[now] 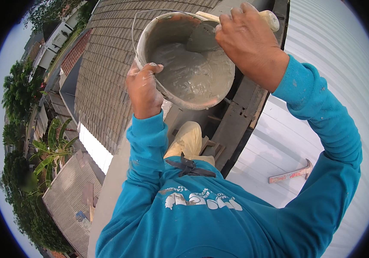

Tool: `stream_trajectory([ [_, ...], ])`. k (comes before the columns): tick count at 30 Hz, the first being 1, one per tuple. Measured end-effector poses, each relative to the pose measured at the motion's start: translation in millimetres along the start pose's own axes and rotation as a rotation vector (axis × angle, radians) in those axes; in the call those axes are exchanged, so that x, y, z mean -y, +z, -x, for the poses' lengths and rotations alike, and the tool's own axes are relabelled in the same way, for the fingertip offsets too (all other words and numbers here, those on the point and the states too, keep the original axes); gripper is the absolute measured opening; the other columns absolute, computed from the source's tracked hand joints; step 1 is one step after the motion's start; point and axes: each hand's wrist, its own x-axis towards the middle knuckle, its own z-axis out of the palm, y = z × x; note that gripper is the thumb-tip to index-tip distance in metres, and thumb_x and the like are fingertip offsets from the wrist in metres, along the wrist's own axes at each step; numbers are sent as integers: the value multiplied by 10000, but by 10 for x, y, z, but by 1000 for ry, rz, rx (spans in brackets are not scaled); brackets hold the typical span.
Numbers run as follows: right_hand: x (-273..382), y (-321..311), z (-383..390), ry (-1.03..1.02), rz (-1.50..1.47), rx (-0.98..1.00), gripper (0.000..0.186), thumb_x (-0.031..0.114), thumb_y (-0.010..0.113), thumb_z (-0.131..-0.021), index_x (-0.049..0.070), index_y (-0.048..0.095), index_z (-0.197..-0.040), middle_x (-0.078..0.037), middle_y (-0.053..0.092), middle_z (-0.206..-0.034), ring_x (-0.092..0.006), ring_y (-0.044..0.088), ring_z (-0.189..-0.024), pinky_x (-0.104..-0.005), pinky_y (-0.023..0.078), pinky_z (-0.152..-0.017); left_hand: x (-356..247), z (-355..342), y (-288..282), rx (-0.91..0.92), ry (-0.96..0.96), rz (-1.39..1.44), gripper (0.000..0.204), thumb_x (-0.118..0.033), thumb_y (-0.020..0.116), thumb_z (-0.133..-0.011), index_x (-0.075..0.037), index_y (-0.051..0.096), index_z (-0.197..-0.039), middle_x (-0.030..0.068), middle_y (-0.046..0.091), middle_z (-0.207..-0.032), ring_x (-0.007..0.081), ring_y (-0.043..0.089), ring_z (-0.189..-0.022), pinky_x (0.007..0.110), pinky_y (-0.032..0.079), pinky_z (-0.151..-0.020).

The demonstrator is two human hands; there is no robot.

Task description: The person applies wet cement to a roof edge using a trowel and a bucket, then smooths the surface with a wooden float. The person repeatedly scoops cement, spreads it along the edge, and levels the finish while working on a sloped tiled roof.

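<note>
“Bucket (194,105), round, pale-rimmed and smeared with grey mortar: where is it?”

“Out in front of the person, between both hands, its mouth turned upward. Under it runs a dark timber-like strip (236,118), along the left edge of a white ribbed metal roofing sheet (257,142). Whether its base rests on anything, I cannot tell.”

“And the left hand (145,92)?”

“Clamped on the bucket's left rim, thumb hooked over the lip, the other fingers mostly hidden against the outer wall. A thin wire handle (133,32) arches above that side.”

“What about the right hand (253,45)?”

“Above the bucket's upper right rim, fingers wrapped tightly round a flat-bladed tool with a thick pale handle (202,38). The rounded handle end sticks out past the fist; the grey blade sits inside the bucket, its lower edge at the wet grey mortar (182,75). The hand hides where blade meets handle.”

“Anything lying on the sheet?”

“A claw-type hammer with a worn reddish handle (288,175), in from the sheet's left edge, near the turquoise right sleeve (328,107).”

“And to the left?”

“A brown-grey tiled roof (107,56), its right side passing behind the bucket, and beyond its lower left edge a broad-leaved green plant (52,148).”
</note>
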Motion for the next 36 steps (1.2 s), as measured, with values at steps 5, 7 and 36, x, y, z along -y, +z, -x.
stream_trajectory([
  [5,-289,530,954,57,-309,250,184,66,721,-739,107,734,-917,-62,642,-813,-235,655,-838,-372,469,-747,524,101,688,217,-96,32,455,87,557,-724,85,595,-1177,96,631,-963,182,584,-858,306,481,-831],
  [7,-344,690,1363,177,-467,304,206,70,709,-744,117,743,-942,-73,645,-797,-262,664,-791,-392,478,-710,704,191,957,275,-147,47,482,91,558,-697,88,590,-1179,93,621,-966,187,580,-871,302,478,-840],
  [36,97,1426,4462,1427,-1281,614,387,161,726,-835,121,693,-1219,-93,734,-1022,-206,663,-933,-338,493,-853,3235,1705,2721,573,-900,348,546,108,513,-728,23,559,-1265,86,573,-1013,224,558,-949,337,473,-916],
])
